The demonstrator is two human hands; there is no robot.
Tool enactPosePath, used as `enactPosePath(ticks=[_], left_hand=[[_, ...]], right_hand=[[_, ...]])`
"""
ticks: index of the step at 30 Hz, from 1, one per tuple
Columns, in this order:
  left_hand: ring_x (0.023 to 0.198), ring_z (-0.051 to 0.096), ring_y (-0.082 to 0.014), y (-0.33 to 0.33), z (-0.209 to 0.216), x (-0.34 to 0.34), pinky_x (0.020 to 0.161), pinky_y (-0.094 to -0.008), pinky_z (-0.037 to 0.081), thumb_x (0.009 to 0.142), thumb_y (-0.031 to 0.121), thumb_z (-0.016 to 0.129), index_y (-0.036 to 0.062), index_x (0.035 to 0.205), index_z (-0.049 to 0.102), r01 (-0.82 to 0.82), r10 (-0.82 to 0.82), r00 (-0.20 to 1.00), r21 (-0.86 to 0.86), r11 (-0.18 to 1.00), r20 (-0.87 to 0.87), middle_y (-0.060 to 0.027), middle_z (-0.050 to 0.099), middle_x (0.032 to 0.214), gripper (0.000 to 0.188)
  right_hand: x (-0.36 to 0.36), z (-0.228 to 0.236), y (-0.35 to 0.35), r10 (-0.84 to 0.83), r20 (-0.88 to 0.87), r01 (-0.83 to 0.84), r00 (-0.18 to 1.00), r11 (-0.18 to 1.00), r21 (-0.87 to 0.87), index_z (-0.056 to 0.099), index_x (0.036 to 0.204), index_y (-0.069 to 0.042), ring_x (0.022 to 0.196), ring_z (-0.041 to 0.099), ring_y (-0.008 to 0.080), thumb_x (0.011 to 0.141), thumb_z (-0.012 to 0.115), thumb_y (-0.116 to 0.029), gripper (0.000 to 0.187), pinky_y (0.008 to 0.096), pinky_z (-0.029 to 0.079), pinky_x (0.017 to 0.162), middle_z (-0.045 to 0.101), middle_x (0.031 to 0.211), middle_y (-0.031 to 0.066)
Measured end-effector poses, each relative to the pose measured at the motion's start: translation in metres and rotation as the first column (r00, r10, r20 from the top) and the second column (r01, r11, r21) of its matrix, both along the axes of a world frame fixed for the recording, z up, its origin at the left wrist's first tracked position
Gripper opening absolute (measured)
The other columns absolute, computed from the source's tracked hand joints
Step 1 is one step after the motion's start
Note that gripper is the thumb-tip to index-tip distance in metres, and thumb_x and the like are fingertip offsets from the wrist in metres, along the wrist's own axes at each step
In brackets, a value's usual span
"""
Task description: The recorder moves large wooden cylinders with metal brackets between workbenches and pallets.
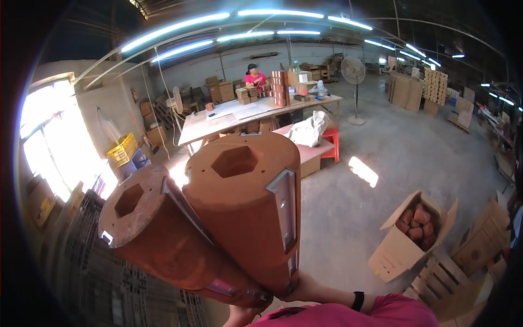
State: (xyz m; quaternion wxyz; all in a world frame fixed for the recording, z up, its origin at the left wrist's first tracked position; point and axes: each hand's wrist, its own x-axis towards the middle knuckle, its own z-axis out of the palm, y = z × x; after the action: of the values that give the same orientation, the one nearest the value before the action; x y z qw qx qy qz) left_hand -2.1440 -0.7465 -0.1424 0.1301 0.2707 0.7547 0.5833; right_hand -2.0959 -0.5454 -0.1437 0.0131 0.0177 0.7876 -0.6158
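The left hand and right hand are supporting two brown cylinders above them, finger spread hidden; one open carton is standing to their right.

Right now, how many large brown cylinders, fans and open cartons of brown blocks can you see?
Large brown cylinders: 2
Fans: 2
Open carton of brown blocks: 1
Total: 5
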Motion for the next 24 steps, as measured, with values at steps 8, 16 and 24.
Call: enactPosePath(ticks=[8,16,24], left_hand=[[0.072,0.054,-0.0132,0.056,0.018,-0.181,0.062,-0.0277,0.044,0.062,0.011,0.070,0.0070,0.084,0.057,0.127,-0.126,0.983,-0.002,0.992,-0.131,-0.0018,0.057,0.078,0.026],[0.068,0.055,-0.0120,0.143,0.031,-0.339,0.063,-0.0259,0.044,0.063,0.013,0.071,0.0059,0.079,0.056,0.113,-0.113,0.977,-0.010,0.993,-0.183,-0.0015,0.057,0.072,0.023],[0.082,0.056,-0.0175,0.194,0.004,-0.513,0.073,-0.0311,0.044,0.060,0.023,0.073,0.0078,0.091,0.057,-0.060,0.006,0.954,-0.174,0.983,-0.298,-0.0052,0.058,0.089,0.038]], right_hand=[[-0.162,0.016,0.046,-0.138,-0.001,0.138,0.990,0.990,-0.035,0.035,0.114,-0.004,0.098,0.052,0.0244,0.049,0.077,-0.027,0.081,0.0340,0.042,0.080,0.054,0.102,0.0155],[-0.328,0.008,0.125,-0.122,-0.010,0.121,0.992,0.991,-0.063,0.037,0.114,-0.004,0.099,0.051,0.0251,0.048,0.077,-0.025,0.080,0.0344,0.041,0.080,0.053,0.102,0.0156],[-0.499,0.012,0.194,-0.094,-0.050,0.094,0.994,0.996,0.009,0.036,0.113,-0.003,0.089,0.055,0.0212,0.047,0.078,-0.022,0.080,0.0314,0.044,0.075,0.055,0.098,0.0136]])
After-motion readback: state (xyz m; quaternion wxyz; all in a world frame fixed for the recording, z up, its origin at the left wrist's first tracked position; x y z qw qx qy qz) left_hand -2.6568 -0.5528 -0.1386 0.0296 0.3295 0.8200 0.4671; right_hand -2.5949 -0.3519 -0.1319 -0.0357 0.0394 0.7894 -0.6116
